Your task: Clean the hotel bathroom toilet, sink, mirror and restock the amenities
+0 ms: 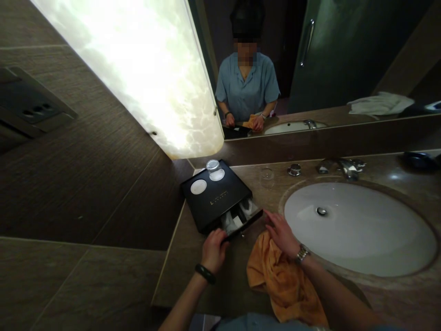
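Note:
A black amenity box (220, 195) stands on the counter at the left, with its front drawer (253, 219) pulled out. Inside the drawer lie clear plastic-wrapped packets (229, 222) and a small white piece (237, 221). My left hand (213, 250), with a dark bangle on its wrist, has its fingers curled at the drawer's left front corner. My right hand (282, 235), wearing a metal watch, reaches to the drawer's right end with fingers extended; whether they touch it I cannot tell. A crumpled orange cloth (275, 280) lies beneath and beside my right wrist.
On the box sit round white discs (199, 186) and a glass (212, 165). A clear glass (267, 177) stands behind, near the chrome faucet (347, 168). The white sink (358, 239) is at the right. A mirror (344, 55) and lit panel (148, 69) rise behind.

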Demonstrator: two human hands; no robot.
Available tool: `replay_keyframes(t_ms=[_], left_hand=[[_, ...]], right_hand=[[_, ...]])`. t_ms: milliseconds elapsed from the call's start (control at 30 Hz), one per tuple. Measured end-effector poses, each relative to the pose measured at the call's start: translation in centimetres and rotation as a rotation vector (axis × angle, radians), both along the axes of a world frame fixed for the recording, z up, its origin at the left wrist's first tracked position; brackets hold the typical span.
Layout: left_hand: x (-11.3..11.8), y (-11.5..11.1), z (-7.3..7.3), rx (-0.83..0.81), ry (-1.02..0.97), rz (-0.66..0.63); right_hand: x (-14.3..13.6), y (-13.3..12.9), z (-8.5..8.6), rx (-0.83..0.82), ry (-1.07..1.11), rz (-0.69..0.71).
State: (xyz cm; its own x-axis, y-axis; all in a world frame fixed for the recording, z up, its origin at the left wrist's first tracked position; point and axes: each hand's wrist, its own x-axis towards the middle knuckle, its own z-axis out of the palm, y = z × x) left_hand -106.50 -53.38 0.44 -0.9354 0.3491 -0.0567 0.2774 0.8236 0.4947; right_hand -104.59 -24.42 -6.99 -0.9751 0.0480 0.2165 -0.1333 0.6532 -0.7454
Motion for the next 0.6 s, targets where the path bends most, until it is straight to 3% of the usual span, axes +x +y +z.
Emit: replay_keyframes(t_ms=[133, 300, 400, 533, 600], left_hand=[[-2.3, -0.7, 0.2, -0.102, 0.067, 0.078], [-3.1, -0.6, 0.3, -0.209, 0.086, 0.122], [-2.9, -0.4, 0.5, -0.218, 0.082, 0.131], [-1.8, -0.5, 0.8, -0.173, 0.039, 0.1], [-0.2, -0.4, 0.7, -0.146, -0.012, 0.052]], right_hand=[[-0.4, -2.0, -0.7, 0.063, -0.068, -0.007], [-4.2, -5.6, 0.6, 0.301, -0.196, -0.024], [-4.9, -6.8, 1.5, 0.357, -0.255, 0.027], [-2.1, -5.0, 1.7, 0.301, -0.284, 0.126], [0.4, -2.9, 1.5, 0.108, -0.313, 0.11]])
